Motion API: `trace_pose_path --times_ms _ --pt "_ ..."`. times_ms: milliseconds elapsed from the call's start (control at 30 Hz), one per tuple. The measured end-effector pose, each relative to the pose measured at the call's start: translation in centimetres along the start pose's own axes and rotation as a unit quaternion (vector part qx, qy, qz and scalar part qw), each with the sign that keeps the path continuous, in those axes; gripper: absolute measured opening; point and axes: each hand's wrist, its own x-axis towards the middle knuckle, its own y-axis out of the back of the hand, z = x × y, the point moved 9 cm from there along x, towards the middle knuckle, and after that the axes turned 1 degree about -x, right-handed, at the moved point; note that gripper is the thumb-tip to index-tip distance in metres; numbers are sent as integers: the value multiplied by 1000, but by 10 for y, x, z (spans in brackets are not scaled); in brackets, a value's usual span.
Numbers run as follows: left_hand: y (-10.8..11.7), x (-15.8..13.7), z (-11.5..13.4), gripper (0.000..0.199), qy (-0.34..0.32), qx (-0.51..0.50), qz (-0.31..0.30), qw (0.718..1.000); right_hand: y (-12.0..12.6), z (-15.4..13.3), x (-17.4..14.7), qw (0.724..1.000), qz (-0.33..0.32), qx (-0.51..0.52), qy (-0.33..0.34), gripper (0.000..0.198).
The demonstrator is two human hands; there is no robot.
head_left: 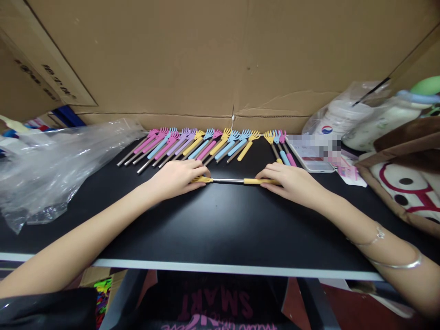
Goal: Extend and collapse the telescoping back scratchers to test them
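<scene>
Between my two hands a yellow back scratcher (228, 181) with a thin metal shaft lies crosswise just over the black table. My left hand (182, 176) is closed around its yellow claw head, whose tips are partly covered by the fingers. The yellow handle end sits in the closed fingers of my right hand (288, 181). Behind my left hand is a slanted row of back scratchers (206, 145) in pink, blue, purple and yellow, their claws toward the cardboard. Near my right hand, a smaller group of 3 back scratchers (282, 149) lies side by side, in yellow, blue and pink.
A clear plastic bag (65, 165) spreads over the table's left side. At the right are a phone (312, 158), a pink card (350, 173), a bagged white cup (343, 119), a bottle (388, 119) and a brown bag (402, 183). A cardboard wall (206, 59) stands behind.
</scene>
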Motion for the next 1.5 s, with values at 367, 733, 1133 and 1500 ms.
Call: trace_pose_path --times_ms 367,733,1133,1500 --pt "0 0 0 26 -5 -3 4 1000 0 -1 1 1000 5 0 4 21" --pt "3 2 9 18 -33 -1 50 998 1 -5 3 999 26 10 -24 20" --pt "21 0 21 17 -16 35 178 983 10 -1 2 996 56 -30 -63 21" --pt "28 2 43 17 -40 43 190 980 10 -28 4 997 72 -26 4 24"
